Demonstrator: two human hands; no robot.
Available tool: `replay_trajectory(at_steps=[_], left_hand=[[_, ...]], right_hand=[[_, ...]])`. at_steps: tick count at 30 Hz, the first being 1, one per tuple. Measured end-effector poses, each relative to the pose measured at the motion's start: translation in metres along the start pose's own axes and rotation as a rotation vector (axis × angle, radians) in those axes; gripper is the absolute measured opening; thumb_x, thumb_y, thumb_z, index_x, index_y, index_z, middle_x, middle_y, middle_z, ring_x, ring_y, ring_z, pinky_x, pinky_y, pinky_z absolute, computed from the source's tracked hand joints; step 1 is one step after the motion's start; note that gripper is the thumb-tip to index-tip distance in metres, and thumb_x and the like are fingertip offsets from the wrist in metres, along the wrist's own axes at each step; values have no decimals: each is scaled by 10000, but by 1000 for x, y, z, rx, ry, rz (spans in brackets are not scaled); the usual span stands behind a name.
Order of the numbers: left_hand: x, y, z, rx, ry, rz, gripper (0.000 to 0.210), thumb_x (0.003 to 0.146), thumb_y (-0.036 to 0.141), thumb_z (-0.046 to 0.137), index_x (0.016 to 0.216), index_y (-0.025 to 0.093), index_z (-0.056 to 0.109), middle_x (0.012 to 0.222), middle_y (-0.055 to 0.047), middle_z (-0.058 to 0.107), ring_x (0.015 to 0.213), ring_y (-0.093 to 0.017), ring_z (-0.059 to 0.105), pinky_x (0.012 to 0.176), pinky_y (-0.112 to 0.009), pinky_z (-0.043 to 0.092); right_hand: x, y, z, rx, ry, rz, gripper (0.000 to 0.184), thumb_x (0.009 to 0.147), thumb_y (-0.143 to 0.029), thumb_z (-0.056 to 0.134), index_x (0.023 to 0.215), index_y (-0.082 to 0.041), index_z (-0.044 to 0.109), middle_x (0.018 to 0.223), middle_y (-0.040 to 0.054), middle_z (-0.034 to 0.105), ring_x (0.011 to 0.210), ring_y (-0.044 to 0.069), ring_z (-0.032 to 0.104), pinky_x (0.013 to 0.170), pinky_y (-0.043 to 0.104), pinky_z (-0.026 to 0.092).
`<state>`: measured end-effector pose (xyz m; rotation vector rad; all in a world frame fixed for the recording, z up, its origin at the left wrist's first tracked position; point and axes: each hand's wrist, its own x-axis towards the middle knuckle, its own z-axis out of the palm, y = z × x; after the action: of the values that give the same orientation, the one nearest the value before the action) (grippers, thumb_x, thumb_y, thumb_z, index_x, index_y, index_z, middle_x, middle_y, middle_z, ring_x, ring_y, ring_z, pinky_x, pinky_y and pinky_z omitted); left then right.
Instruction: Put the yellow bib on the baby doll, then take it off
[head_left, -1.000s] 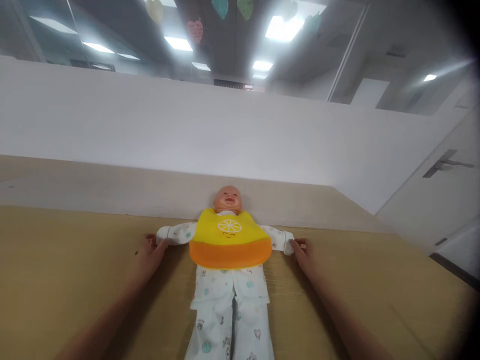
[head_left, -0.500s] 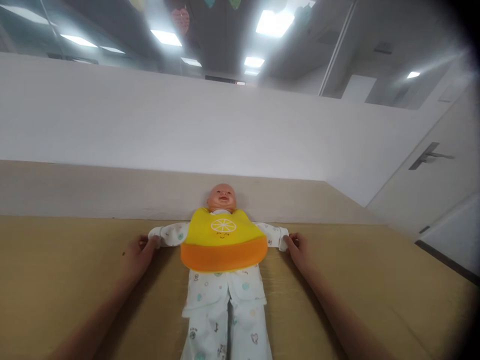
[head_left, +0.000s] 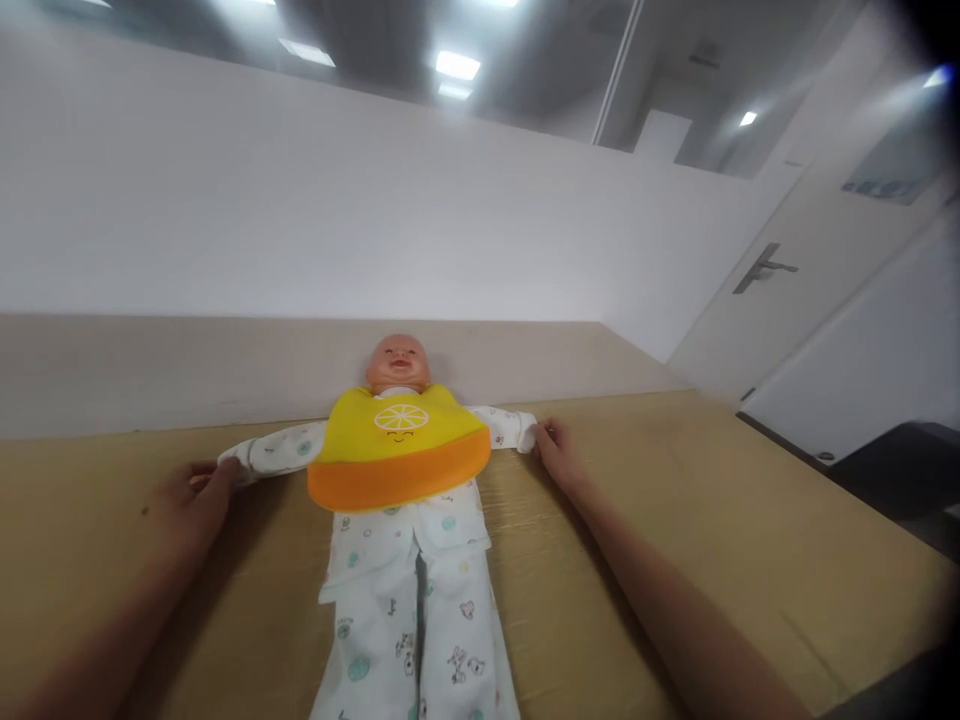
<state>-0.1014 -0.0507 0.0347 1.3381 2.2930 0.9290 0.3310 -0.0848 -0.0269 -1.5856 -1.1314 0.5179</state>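
Note:
A baby doll (head_left: pixel 400 362) lies on its back on the tan table, head toward the wall. Over its chest is a yellow bib (head_left: pixel 405 430) with an orange pocket and a white citrus print. White patterned pyjamas (head_left: pixel 450 590) cover its body and legs. My left hand (head_left: pixel 191 500) pinches the cuff of the sleeve (head_left: pixel 285 450) on the left side of the view. On the other side, the fingers of my right hand (head_left: pixel 556 452) close on the opposite sleeve's cuff (head_left: pixel 526 432). Both sleeves are stretched outward from the bib.
Behind the doll's head runs a pale raised strip (head_left: pixel 150 370) against a white wall (head_left: pixel 315 210). A door with a metal handle (head_left: pixel 761 268) is at the right. Beyond the right table edge sits a dark object (head_left: pixel 892 465). The table (head_left: pixel 660 480) has a crease at lower right.
The view has turned to the right, so the doll appears further left. The left-side sleeve is drawn further out and shows longer. Both hands keep hold of the cuffs.

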Motion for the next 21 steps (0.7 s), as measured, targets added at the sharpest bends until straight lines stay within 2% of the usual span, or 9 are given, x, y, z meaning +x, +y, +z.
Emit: replay_trajectory(at_steps=[4, 7, 12, 15, 21], left_hand=[[-3, 5, -1, 20, -22, -12, 472, 805, 499, 492, 1107, 151, 595, 979, -103, 666, 760, -227, 596, 590, -271, 402], [-6, 6, 0, 4, 27, 8, 438, 793, 422, 514, 1121, 145, 596, 960, -93, 667, 736, -203, 588, 592, -257, 406], [-11, 8, 0, -55, 51, 37, 398, 734, 329, 545, 1096, 173, 602, 808, -43, 651, 647, -186, 575, 573, -253, 409], [-8, 4, 3, -58, 67, 63, 355, 720, 306, 548, 1041, 169, 612, 785, -36, 646, 649, -180, 574, 583, -249, 410], [1, -6, 9, -88, 74, 91, 399, 715, 317, 568, 1076, 149, 593, 767, -27, 644, 624, -164, 561, 577, -245, 418]], right_hand=[[-3, -5, -2, -26, -8, 3, 300, 786, -474, 477, 694, -189, 454, 540, -24, 497, 529, 118, 472, 529, 242, 358], [-5, -9, -4, -43, -18, 16, 244, 781, -419, 479, 713, -186, 461, 574, -15, 521, 551, 123, 485, 533, 240, 365], [-7, -14, -1, -43, 12, 50, 173, 752, -372, 498, 737, -203, 461, 560, -15, 527, 535, 140, 495, 516, 256, 369], [-7, -13, -1, -43, 8, 57, 185, 751, -384, 492, 748, -201, 467, 563, -17, 527, 531, 138, 494, 522, 258, 374], [-6, -9, -2, -89, -9, 22, 260, 746, -434, 492, 733, -175, 512, 583, -8, 527, 584, 141, 503, 563, 259, 389]])
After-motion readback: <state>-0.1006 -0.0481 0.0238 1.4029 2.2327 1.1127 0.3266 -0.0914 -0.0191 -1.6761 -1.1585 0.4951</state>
